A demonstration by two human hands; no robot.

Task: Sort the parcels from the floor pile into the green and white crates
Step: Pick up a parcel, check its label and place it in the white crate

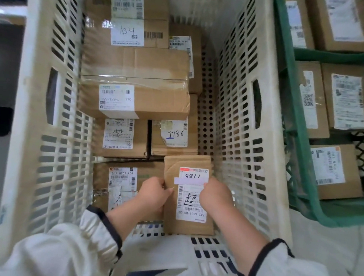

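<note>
I look straight down into the white crate (238,124), which holds several brown cardboard parcels with white labels. In its near right corner lies a small brown parcel (186,226) with a white label marked 1186 upside down. My left hand (154,195) grips this parcel's left edge and my right hand (215,194) grips its right side, fingers over the label. To the parcel's left is a box labelled 507 N705 A68 (118,177). The green crate (296,115) stands to the right with several labelled parcels inside.
Inside the white crate, a long taped box (137,91) lies across the middle, with a box marked 134 (127,19) beyond it and a box marked 1786 (174,137) nearer. A strip of perforated crate floor (206,109) shows along the right wall. Pale floor lies around the crates.
</note>
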